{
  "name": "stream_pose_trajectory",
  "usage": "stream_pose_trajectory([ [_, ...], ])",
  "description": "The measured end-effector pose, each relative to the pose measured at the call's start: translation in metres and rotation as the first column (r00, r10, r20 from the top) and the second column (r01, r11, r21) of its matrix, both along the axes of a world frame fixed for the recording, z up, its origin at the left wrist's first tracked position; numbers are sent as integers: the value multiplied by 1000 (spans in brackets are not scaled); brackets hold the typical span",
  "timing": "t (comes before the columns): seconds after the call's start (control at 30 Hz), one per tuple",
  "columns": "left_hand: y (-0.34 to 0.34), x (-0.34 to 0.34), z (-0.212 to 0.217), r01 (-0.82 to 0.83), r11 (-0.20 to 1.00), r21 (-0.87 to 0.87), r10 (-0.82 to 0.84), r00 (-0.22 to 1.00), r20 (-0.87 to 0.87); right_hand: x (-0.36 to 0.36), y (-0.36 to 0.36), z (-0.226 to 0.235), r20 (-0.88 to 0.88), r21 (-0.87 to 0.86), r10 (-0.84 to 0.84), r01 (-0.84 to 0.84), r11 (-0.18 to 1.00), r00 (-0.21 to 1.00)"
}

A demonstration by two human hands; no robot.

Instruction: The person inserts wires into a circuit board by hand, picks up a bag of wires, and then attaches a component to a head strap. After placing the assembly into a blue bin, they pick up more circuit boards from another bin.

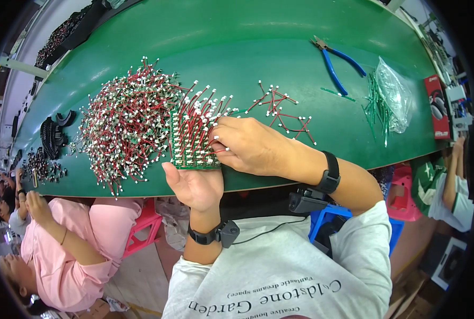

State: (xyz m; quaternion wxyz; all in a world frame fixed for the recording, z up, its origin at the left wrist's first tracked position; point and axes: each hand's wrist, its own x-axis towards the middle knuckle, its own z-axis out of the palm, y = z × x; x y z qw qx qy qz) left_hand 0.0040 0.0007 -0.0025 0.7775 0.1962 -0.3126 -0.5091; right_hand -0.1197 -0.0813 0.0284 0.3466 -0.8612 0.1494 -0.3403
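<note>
A green circuit board panel [194, 154], set with rows of white connectors and red wires, rests on my left hand [197, 187]. That palm faces up, its thumb beside the panel's near left corner and its fingers hidden underneath. My right hand [255, 146] is closed at the panel's right edge, fingertips pressed together among the red wires [198, 109]. Wire ends with white plugs poke out beside these fingers, but what they pinch is hidden. Just left of the panel lies a large heap of small boards with red wires [128, 125].
Loose red wire pieces [274, 101] lie beyond my right hand. Farther right are blue-handled cutters [335, 64], green strips [375, 103], a clear plastic bag [395, 98] and a red box [437, 106]. Black parts [52, 135] lie far left. A person in pink [80, 239] sits to my left.
</note>
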Motion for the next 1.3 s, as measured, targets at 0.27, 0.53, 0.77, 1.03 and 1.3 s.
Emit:
stream_pose_trajectory([
  [0.27, 0, -2, -1, -1, 1000, -2, 1, 1000, 12, -1, 0, 4, -59, -53, -42, 39, 998, 997],
  [0.53, 1, -5, 8, -28, 998, 55, 24, 997, 77, -1, -1, 6, -125, -101, -39, 26, 995, 991],
  [0.77, 4, -7, 5, -47, 992, 114, 42, 998, 48, -2, 6, 16, -321, -309, -125, 20, 951, 939],
  [1.03, 1, -7, 11, -27, 995, 100, 17, 995, 99, -4, 5, 13, -243, -319, -143, 60, 946, 959],
  [1.3, 2, -3, 6, 29, 994, 101, -30, 999, 12, 0, 5, 11, -247, -331, -174, 86, 940, 953],
])
